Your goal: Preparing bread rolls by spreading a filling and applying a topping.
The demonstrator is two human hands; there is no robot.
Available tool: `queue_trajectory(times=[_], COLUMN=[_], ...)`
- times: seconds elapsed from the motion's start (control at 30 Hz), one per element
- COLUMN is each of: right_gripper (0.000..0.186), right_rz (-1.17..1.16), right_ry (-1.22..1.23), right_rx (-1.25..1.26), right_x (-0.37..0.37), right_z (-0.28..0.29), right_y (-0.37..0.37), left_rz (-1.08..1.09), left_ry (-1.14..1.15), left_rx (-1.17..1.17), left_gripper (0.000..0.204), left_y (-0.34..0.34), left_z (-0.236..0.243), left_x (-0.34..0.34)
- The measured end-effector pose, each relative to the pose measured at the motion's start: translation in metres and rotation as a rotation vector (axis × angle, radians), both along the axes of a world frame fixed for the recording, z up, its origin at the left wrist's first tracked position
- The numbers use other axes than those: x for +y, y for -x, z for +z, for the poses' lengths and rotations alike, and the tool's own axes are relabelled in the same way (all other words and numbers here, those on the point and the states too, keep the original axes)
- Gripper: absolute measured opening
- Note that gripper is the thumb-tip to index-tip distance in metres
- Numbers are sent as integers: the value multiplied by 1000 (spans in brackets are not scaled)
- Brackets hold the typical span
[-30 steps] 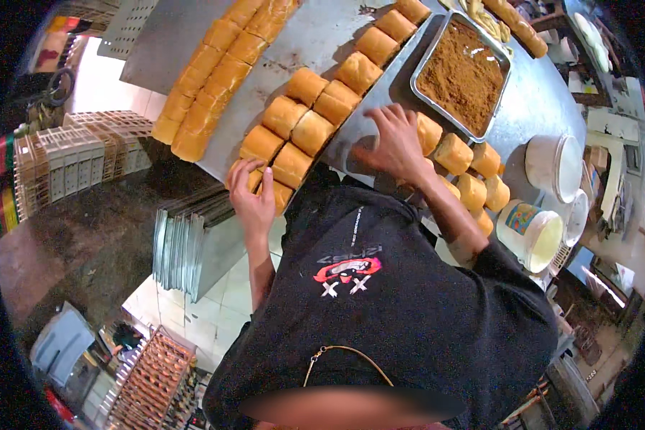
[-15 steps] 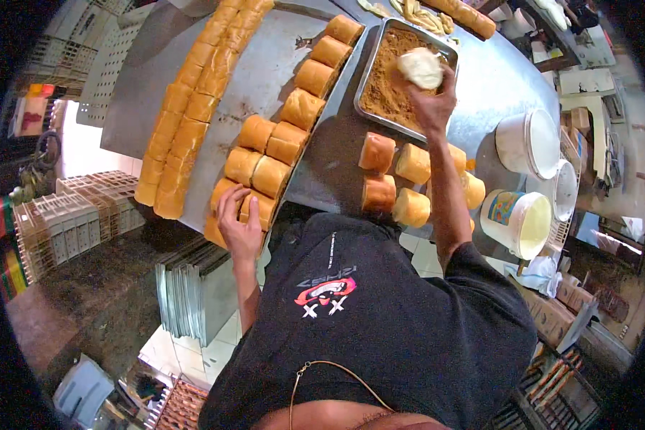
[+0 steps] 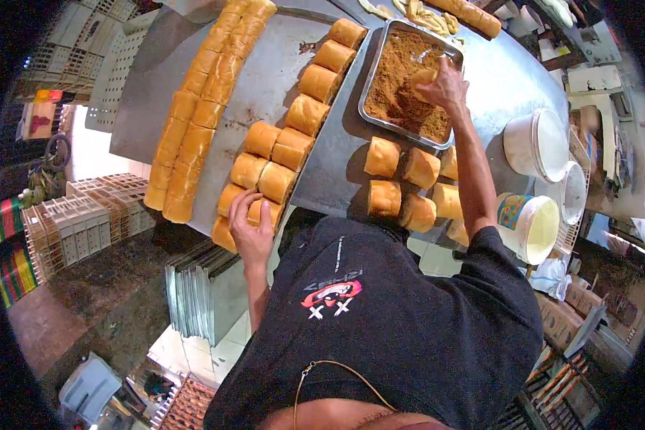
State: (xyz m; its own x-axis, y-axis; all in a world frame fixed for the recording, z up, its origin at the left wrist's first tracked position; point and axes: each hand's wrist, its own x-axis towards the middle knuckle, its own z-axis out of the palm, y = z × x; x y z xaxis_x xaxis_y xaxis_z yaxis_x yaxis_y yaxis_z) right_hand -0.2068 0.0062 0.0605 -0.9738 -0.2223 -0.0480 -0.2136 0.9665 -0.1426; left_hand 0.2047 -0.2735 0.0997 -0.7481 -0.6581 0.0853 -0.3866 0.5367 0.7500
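Observation:
My right hand (image 3: 446, 92) grips a piece of bread (image 3: 423, 76) and presses it down into brown crumbs (image 3: 394, 68) in a shallow metal tray (image 3: 401, 131). The bread's underside is hidden against the crumbs. At the near end of a double row of golden bread pieces (image 3: 264, 138), my left hand (image 3: 254, 226) rests with its fingers apart, touching the pieces there. Between the tray and my body stands a group of cut bread pieces (image 3: 384, 198), partly hidden behind my right forearm.
Two long joined rows of bread (image 3: 193, 140) lie on the left of the metal table (image 3: 147, 93). White buckets (image 3: 529, 147) stand at the right edge, one of them an open tub (image 3: 536, 228) with pale yellow contents. Thin metal sheets (image 3: 193, 290) are stacked below the table.
My right hand has turned the bread over, so its white coated face no longer shows, and brought it down onto the crumbs. My left hand stays on the bread row. The whole view shifted slightly.

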Motion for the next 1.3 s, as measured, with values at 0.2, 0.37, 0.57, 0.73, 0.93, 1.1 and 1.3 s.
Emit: queue_trajectory(times=[0.2,0.37,0.57,0.73,0.93,1.1,1.3], right_gripper=[62,56,78,69,73,66,70], right_rz=[192,29,89,167,576,455,518], right_ry=[339,563,231,164,762,430,454], right_rx=[132,502,130,35,215,140,277], right_x=[10,-9,8,-44,-208,-268,-174], right_z=[-21,20,-56,-3,-1,-47,-19], right_y=[20,-17,15,-2,-90,-135,-184], left_rz=[10,33,86,146,102,31,75], left_ry=[17,64,45,17,15,57,64], left_rx=[-1,-33,26,65,51,93,36], left_gripper=[17,18,17,18,18,18,21], left_y=[-9,-21,-24,-37,-31,-13,-29], left_z=[-4,-6,-6,-14,-13,-4,-15], left_x=[-6,-10,-17,-26,-34,-36,-39])
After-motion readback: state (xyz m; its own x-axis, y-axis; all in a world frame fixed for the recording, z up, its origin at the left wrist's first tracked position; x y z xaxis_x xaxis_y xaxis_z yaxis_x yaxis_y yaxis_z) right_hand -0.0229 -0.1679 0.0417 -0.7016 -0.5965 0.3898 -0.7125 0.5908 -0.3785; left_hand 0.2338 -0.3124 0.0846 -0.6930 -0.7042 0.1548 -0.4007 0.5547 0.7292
